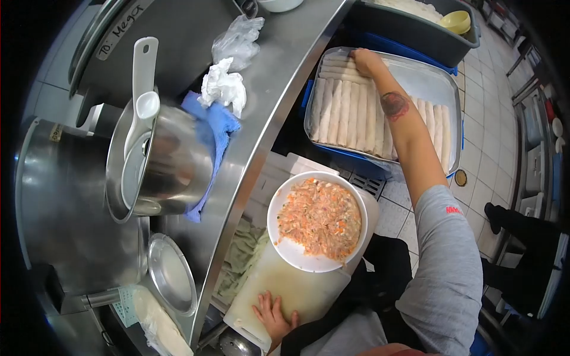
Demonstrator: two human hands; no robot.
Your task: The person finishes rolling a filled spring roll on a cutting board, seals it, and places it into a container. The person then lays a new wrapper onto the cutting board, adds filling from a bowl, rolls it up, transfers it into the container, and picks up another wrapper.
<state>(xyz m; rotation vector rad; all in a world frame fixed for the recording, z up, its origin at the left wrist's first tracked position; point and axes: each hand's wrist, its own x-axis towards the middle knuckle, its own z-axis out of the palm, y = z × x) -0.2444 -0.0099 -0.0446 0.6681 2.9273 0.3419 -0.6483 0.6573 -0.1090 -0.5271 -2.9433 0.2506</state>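
Note:
My right hand [366,63] reaches into a metal tray [454,118] lined with rows of pale rolls [350,115]. Its fingers are bent over the rolls at the far left corner; whether they grip one is hidden. My left hand [275,317] lies with fingers spread on a pale cutting board [261,291], holding nothing. Between the hands, a white bowl [278,246] of orange and pink chopped filling [320,219] rests at the board's far end.
A steel counter [261,107] on the left bears a metal pot [178,160] with a white ladle [144,83], a blue cloth [222,121], crumpled plastic [237,41] and a small metal bowl [172,276]. A grey bin [409,35] stands behind the tray. Another person's dark-clothed legs [522,237] are at right.

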